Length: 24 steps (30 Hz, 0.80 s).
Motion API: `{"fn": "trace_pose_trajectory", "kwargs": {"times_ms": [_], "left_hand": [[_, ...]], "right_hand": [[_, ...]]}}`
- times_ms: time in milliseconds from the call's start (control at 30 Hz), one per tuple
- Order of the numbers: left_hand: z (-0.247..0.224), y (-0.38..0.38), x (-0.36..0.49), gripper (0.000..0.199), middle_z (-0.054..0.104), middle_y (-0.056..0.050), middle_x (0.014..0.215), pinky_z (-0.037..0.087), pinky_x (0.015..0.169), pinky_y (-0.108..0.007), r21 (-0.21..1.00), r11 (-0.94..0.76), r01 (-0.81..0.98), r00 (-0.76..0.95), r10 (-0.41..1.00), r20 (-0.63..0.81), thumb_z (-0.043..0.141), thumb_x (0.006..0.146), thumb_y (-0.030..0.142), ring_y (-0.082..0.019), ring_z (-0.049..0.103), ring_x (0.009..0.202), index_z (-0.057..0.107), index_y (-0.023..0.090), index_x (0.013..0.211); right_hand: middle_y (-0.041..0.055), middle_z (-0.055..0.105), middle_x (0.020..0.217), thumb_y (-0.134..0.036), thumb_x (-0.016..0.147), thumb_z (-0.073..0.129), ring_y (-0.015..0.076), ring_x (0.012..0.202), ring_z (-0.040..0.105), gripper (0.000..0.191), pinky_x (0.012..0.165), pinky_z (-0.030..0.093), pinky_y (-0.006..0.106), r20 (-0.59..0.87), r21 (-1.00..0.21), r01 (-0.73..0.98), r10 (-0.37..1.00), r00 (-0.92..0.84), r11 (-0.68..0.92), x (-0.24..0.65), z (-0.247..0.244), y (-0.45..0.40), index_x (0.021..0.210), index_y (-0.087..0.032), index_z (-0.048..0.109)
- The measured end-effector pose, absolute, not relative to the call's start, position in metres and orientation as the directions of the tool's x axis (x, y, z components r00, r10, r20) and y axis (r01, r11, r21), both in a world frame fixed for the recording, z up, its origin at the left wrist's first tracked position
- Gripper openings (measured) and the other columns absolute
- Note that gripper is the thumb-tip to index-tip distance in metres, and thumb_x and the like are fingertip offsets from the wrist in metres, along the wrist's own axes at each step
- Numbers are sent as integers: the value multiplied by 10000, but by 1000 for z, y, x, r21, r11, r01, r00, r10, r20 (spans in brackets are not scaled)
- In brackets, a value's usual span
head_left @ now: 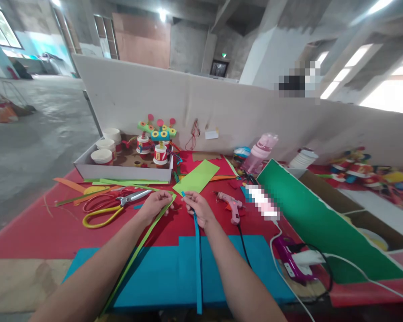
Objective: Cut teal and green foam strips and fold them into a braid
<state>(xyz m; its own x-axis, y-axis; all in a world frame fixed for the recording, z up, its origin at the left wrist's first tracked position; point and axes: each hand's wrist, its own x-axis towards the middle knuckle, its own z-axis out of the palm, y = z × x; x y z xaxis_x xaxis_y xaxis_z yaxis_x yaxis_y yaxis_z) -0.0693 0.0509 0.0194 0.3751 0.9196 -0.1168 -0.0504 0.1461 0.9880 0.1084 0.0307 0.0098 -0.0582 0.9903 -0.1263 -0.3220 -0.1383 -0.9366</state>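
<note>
Between the fingers of my left hand (157,206) is the end of a long green paper strip (143,243), which trails down along my forearm. My right hand (198,208) pinches a blue paper strip (198,268) that hangs down over blue sheets (147,277) at the table's front. The hands are a short way apart. Just behind them lies a light green paper sheet (198,177). Scissors with red and yellow handles (121,205) rest left of my left hand. A pink glue gun (233,207) lies right of my right hand.
At the back left a white box (124,172) holds paper cups and decorated cup figures (160,152). A pink bottle (260,152) stands at the back. On the right are a green-sided box (315,228), a purple power strip (295,261) and white cables.
</note>
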Motion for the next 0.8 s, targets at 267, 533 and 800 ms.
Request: {"fn": "trace_pose_trajectory", "kwargs": {"times_ms": [267, 533, 800], "left_hand": [[20, 49, -65, 314, 649, -4, 594, 399, 409, -192, 993, 111, 45, 348, 930, -120, 679, 711, 422, -86, 520, 392, 518, 162, 785], [21, 47, -62, 274, 646, -3, 580, 392, 401, -188, 994, 73, 76, 348, 933, -96, 671, 727, 389, -83, 514, 375, 538, 156, 778], [17, 47, -60, 223, 643, -3, 581, 400, 404, -191, 996, 24, 85, 379, 924, -55, 630, 758, 362, -83, 514, 374, 545, 156, 768]], "right_hand": [[-36, 578, 584, -458, 645, 714, 74, 480, 419, 306, 450, 305, 199, -25, -999, -29, 999, 25, -25, 96, 5, 28, 697, -180, 597], [-22, 580, 591, -515, 614, 724, 107, 539, 474, 367, 475, 329, 210, 17, -1000, 7, 998, 66, 16, 94, -7, 33, 711, -185, 597], [-12, 594, 602, -492, 617, 724, 117, 554, 504, 354, 470, 338, 210, 20, -999, 33, 995, 102, 17, 94, -7, 34, 715, -187, 574]]}}
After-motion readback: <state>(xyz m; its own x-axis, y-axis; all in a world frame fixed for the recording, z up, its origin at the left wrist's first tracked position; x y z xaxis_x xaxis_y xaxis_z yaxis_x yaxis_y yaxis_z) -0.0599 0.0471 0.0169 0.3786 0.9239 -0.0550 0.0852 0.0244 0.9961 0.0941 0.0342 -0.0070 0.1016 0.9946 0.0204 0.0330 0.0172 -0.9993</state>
